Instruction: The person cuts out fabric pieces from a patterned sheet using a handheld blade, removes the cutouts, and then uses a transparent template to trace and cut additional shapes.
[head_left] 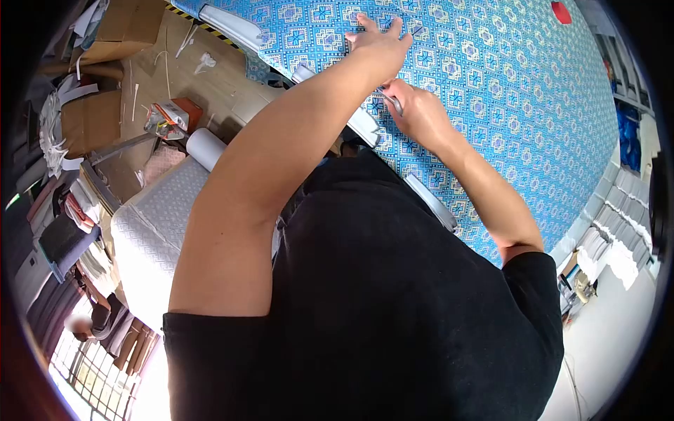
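Blue patterned fabric (pixel 491 105) covers the table before me. My left hand (pixel 379 48) lies on it near the far side, fingers spread, with nothing gripped. Closer to me, my right hand (pixel 420 116) is closed around what look like metal scissors (pixel 394 103); a curved grey handle shows at the thumb. Their blades are hidden by my left wrist and forearm. Just beyond my left fingertips is a short dark line on the fabric, too small to make out.
White edge pieces (pixel 365 126) hold the table's near side, another (pixel 432 203) by my body. A red object (pixel 560 12) lies on the fabric's far right. Left are a quilted pale surface (pixel 151 210), a white roll (pixel 205 149) and cardboard boxes (pixel 91 123). A person (pixel 102 316) is farther back.
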A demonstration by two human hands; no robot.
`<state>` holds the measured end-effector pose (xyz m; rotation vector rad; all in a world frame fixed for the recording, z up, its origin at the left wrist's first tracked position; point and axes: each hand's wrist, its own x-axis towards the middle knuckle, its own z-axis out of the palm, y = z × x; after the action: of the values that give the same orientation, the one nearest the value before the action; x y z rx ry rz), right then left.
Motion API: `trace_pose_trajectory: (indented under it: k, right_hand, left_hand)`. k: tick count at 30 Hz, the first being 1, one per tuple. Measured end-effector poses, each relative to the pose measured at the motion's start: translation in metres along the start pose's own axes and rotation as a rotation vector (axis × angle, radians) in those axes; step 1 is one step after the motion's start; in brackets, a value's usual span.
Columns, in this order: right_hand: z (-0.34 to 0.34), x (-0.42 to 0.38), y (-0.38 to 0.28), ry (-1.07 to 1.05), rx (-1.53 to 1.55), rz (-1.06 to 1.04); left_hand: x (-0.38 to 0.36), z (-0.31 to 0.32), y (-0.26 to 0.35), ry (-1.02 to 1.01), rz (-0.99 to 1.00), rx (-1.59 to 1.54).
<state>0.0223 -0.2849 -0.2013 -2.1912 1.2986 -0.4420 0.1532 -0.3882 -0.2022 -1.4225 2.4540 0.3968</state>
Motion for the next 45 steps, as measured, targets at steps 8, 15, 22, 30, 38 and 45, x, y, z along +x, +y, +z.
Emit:
trace_pose_trajectory:
  k: [8, 15, 22, 30, 38, 45]
  right_hand:
    - [0.0, 0.002, -0.007, 0.013, -0.058, 0.076]
    - [0.007, 0.02, -0.02, 0.041, -0.088, 0.099]
    - [0.023, 0.071, -0.026, 0.101, -0.05, 0.129]
    - [0.016, 0.081, -0.032, 0.075, -0.029, 0.147]
    - [0.026, 0.127, -0.045, 0.075, -0.055, 0.185]
    - [0.037, 0.127, -0.044, 0.187, -0.013, 0.137]
  left_hand:
    - [0.015, -0.022, -0.022, -0.027, 0.173, 0.114]
    - [0.026, -0.01, -0.057, 0.117, 0.264, 0.084]
    - [0.034, -0.022, -0.073, 0.073, 0.298, 0.087]
    - [0.062, -0.025, -0.114, -0.032, 0.525, 0.162]
    - [0.08, -0.012, -0.126, 0.023, 0.643, 0.197]
    - [0.077, -0.021, -0.124, -0.045, 0.658, 0.178]
